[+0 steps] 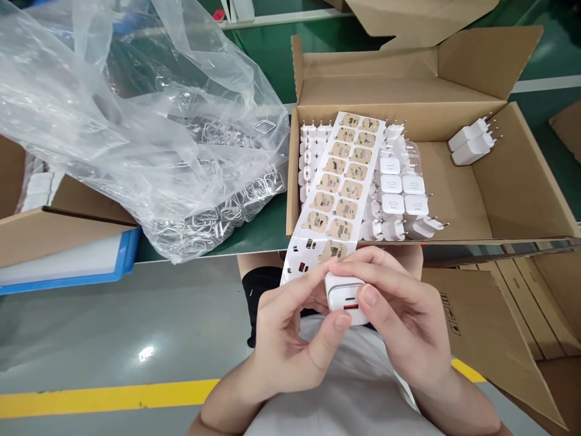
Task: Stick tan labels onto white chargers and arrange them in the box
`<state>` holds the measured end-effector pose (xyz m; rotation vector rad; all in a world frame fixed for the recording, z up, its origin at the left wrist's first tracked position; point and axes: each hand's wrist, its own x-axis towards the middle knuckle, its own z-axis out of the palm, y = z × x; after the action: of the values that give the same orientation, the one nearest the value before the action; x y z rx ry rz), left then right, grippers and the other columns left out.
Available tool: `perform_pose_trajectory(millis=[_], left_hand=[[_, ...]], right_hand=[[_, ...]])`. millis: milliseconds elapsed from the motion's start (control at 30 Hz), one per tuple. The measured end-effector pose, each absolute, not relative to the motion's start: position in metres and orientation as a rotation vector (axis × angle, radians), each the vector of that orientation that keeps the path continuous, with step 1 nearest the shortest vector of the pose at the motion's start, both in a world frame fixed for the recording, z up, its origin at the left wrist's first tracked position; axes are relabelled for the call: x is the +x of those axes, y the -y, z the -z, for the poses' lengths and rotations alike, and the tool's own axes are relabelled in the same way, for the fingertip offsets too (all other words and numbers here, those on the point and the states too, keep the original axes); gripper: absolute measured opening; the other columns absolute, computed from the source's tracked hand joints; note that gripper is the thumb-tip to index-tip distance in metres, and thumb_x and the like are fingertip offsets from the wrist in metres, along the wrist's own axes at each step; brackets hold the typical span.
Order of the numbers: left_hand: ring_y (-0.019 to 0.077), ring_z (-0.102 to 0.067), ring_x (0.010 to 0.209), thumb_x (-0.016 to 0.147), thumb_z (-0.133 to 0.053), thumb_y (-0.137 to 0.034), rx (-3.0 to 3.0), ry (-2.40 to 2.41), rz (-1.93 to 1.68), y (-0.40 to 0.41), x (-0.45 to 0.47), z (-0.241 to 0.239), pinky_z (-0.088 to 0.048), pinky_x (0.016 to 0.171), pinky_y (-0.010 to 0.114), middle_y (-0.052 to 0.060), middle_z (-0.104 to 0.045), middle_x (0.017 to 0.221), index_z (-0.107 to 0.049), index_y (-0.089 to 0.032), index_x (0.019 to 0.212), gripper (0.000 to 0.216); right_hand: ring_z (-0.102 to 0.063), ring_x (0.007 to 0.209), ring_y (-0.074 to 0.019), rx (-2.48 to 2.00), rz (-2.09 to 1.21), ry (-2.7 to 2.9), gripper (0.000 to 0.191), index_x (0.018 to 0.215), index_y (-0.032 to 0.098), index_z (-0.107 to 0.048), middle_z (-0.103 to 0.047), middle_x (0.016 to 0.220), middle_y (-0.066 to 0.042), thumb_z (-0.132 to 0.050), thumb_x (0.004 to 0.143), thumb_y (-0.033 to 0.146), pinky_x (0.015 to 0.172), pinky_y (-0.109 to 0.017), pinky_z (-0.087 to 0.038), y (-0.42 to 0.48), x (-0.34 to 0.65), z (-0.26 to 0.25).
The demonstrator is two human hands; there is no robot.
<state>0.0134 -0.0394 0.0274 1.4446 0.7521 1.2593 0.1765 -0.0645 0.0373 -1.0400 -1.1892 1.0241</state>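
Observation:
Above my lap, a white charger plug [342, 297] with a slim slot and a red-orange USB port faces up toward me. My left hand [302, 336] grips its left side, thumb at the lower edge. From the right, my right hand [403, 309] holds the same charger, its thumb pressed near the ports and fingers over the top. Just beyond the hands lies a sheet of tan stickers [347, 169], some gaps at its near end, resting across the open carton [454, 175]. White chargers [393, 194] stand in rows inside that carton.
Left of the carton, a clear plastic bag [181, 139] full of small wire-like metal pieces covers much of the green table [267, 233]. A smaller cardboard box [68, 227] sits on a blue tray [129, 251] at far left. More cardboard [490, 327] stands low on the right.

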Motion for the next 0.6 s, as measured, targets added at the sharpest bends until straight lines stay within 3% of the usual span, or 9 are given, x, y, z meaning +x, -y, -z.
perform_pose_trajectory(millis=[100, 200, 367, 600], left_hand=[[0.0165, -0.081, 0.069, 0.095, -0.083, -0.019, 1.464, -0.809, -1.275, 0.039, 0.013, -0.030, -0.066, 0.065, 0.021, 0.008, -0.090, 0.096, -0.080, -0.026, 0.140, 0.047], [0.0168, -0.081, 0.068, 0.098, -0.081, -0.024, 1.446, -0.829, -1.258, 0.037, 0.013, -0.034, -0.066, 0.062, 0.021, 0.007, -0.089, 0.094, -0.082, -0.027, 0.138, 0.040], [0.0142, -0.079, 0.065, 0.105, -0.075, -0.034, 1.400, -0.852, -1.251, 0.036, 0.012, -0.038, -0.064, 0.062, 0.019, 0.006, -0.089, 0.089, -0.085, -0.027, 0.133, 0.031], [0.0139, -0.080, 0.064, 0.105, -0.075, -0.030, 1.356, -0.909, -1.246, 0.037, 0.014, -0.040, -0.064, 0.060, 0.017, 0.004, -0.090, 0.088, -0.088, -0.025, 0.126, 0.025]], right_hand=[[-0.072, 0.109, -0.0256, -1.020, -1.063, 1.297, 0.039, 0.145, 0.031, -0.076, -0.074, 0.119, -0.011, -0.067, 0.108, 0.041, 0.084, -0.037, -0.068, 0.066, 0.181, -0.036], [-0.069, 0.120, -0.0274, -1.015, -1.083, 1.367, 0.054, 0.158, 0.033, -0.065, -0.070, 0.130, -0.012, -0.074, 0.105, 0.034, 0.088, -0.038, -0.068, 0.068, 0.183, -0.035], [-0.068, 0.114, -0.0251, -0.977, -1.113, 1.360, 0.055, 0.157, 0.033, -0.065, -0.069, 0.125, -0.011, -0.074, 0.103, 0.024, 0.088, -0.037, -0.066, 0.070, 0.185, -0.036], [-0.067, 0.116, -0.0248, -0.984, -1.147, 1.335, 0.053, 0.155, 0.034, -0.067, -0.070, 0.124, -0.010, -0.073, 0.104, 0.025, 0.087, -0.035, -0.065, 0.069, 0.186, -0.035]])
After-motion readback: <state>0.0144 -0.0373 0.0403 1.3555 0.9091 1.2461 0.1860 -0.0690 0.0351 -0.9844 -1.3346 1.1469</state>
